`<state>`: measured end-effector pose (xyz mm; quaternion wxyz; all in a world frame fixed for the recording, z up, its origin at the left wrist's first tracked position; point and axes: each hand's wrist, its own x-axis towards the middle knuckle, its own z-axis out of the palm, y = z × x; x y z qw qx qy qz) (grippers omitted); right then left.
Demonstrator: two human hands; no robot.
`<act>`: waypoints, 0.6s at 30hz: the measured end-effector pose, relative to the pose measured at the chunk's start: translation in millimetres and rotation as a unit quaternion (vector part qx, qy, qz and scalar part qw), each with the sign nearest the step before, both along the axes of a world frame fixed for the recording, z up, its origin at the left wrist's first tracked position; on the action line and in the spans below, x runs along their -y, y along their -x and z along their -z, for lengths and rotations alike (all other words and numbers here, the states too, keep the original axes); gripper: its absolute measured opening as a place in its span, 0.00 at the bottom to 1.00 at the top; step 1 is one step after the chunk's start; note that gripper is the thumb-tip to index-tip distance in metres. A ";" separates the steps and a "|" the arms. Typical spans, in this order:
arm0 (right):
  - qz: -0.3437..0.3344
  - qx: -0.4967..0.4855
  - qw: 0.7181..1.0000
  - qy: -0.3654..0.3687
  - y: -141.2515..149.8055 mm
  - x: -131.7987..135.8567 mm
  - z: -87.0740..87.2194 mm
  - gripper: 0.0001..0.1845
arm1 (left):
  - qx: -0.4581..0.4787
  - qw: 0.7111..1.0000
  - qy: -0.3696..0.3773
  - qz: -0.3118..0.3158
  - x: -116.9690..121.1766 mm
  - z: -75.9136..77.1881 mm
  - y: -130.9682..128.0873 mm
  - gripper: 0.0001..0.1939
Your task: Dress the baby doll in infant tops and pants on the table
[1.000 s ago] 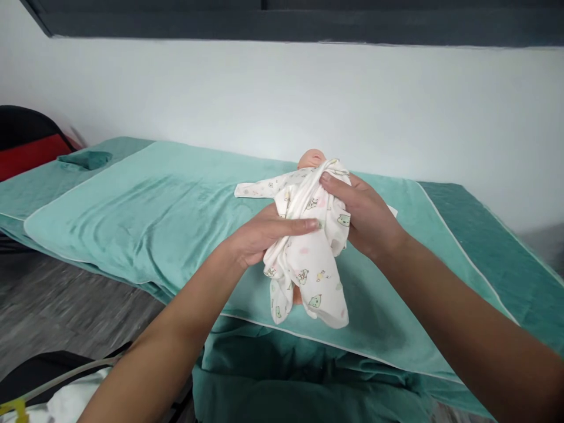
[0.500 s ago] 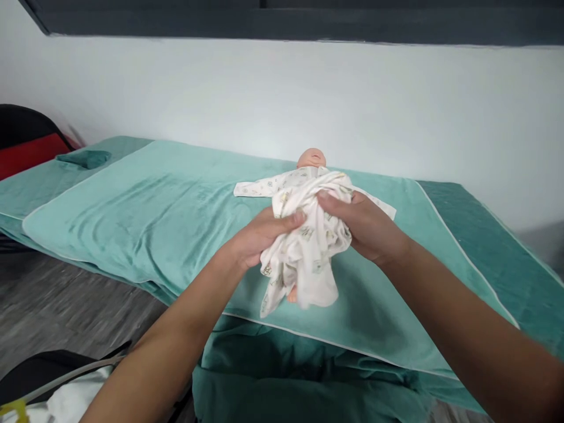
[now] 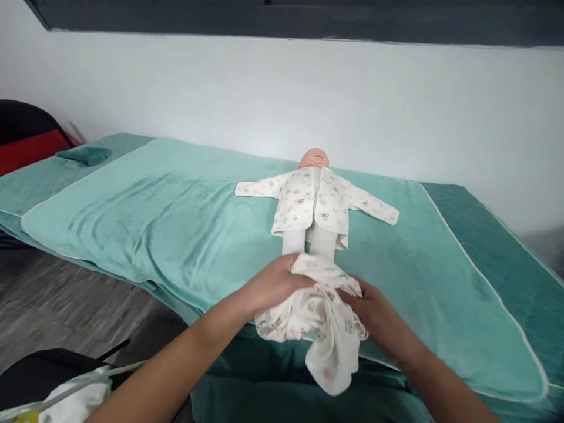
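A baby doll (image 3: 314,157) lies on its back on the green bed, its feet toward me. It wears a white printed jacket (image 3: 295,202) with the sleeves spread sideways, and white leggings (image 3: 323,242). Over its lower legs, bunched white printed baby pants (image 3: 328,329) hang between my hands. My left hand (image 3: 277,285) is closed on the gathered cloth from the left. My right hand (image 3: 363,302) grips the other side, its fingers partly tucked into the folds. The doll's feet are hidden behind the cloth.
A light green blanket (image 3: 176,194) with white piping covers the bed against the white wall. A red and black chair (image 3: 30,141) stands at the far left. At lower left, white cloth (image 3: 79,396) lies on a black seat.
Both hands have drawn the bunched pants from over the doll's torso down toward me, to its lower legs. The jacket front and leggings are now uncovered.
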<state>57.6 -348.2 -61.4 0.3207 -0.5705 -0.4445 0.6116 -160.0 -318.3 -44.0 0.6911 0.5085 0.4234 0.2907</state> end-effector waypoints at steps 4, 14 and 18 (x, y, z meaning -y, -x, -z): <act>0.048 0.114 0.991 -0.052 1.4 30.3 27.2 0.10 | -0.155 0.975 -0.160 -0.006 38.8 8.7 -9.5 0.04; 0.170 0.042 0.973 -0.148 29.5 55.3 67.2 0.08 | -0.134 0.978 -0.132 -0.089 74.3 24.2 -20.2 0.13; 0.138 0.053 0.978 -0.147 36.2 45.4 63.9 0.08 | -0.121 0.983 -0.120 -0.074 61.5 13.7 -21.5 0.15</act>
